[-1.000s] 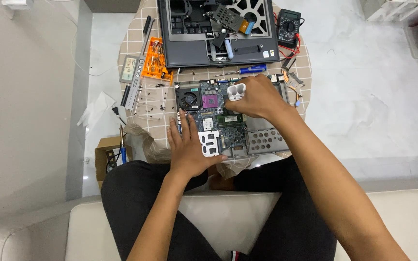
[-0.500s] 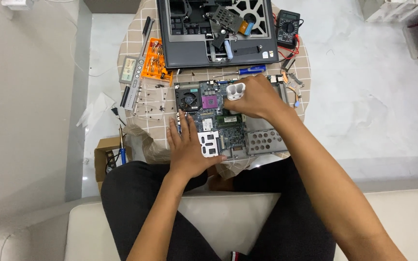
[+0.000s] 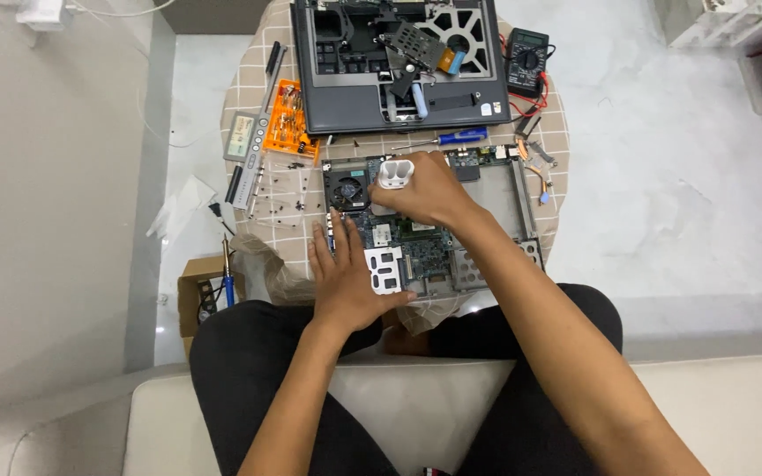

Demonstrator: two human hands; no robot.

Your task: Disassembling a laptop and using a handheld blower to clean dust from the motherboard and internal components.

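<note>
Pressing your left hand (image 3: 346,278) flat, fingers spread, on near-left edge of laptop motherboard (image 3: 407,238), gripping nothing. Your right hand (image 3: 421,189) clasps small white plastic piece (image 3: 395,173) over board's far-left part, just right of cooling fan (image 3: 347,188). Board lies on checked table (image 3: 288,198) (opened laptop case (image 3: 399,62) beyond, blue screwdriver (image 3: 447,138) between).

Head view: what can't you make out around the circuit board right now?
- Part of the circuit board beneath the right hand: covered by the hand.
- White piece at the right hand's fingers: partly covered, kind unclear.
- Board's left edge: under the left hand.
- Loose screws on the table: too small to count.
- Laptop chassis: cut by the top edge.
</note>
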